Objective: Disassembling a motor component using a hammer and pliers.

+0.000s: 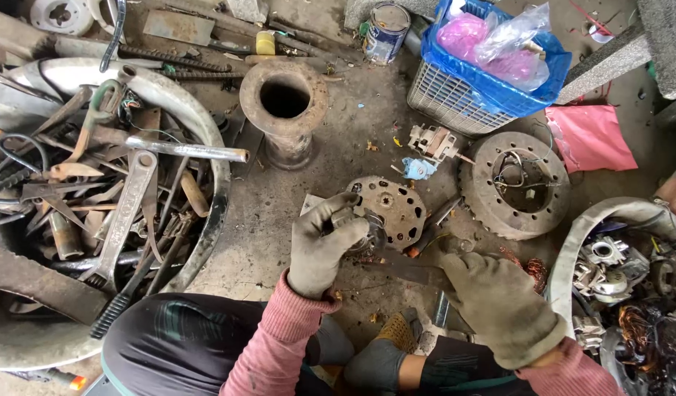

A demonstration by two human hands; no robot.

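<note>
1. The small motor part (364, 236) is clasped from above by the gloved left hand (320, 246), fingers curled round it; it is pressed against the perforated round end plate (391, 207) lying on the concrete floor (279, 198)
2. A flat dark metal tool (408, 271) is grasped by the gloved right hand (499, 304), fist clenched on its near end; its tip is pointed at the base of the held part, though actual contact cannot be told
3. The step in hand is judged to be prying the motor part apart: the piece is steadied by one hand, the blade is worked in by the other
4. The next move is judged to need a firm hold-down on the left and leverage at the seam, kept clear of the left fingers
5. Just right of the grip a ribbed round housing (515, 183) is lying; beyond the grip a rusty pipe flange (284, 103) is standing upright, and a white basket with a blue bag (485, 70) is set farther right
6. Well left of the grip, wrenches and scrap are heaped in a metal tub (206, 132)
</note>
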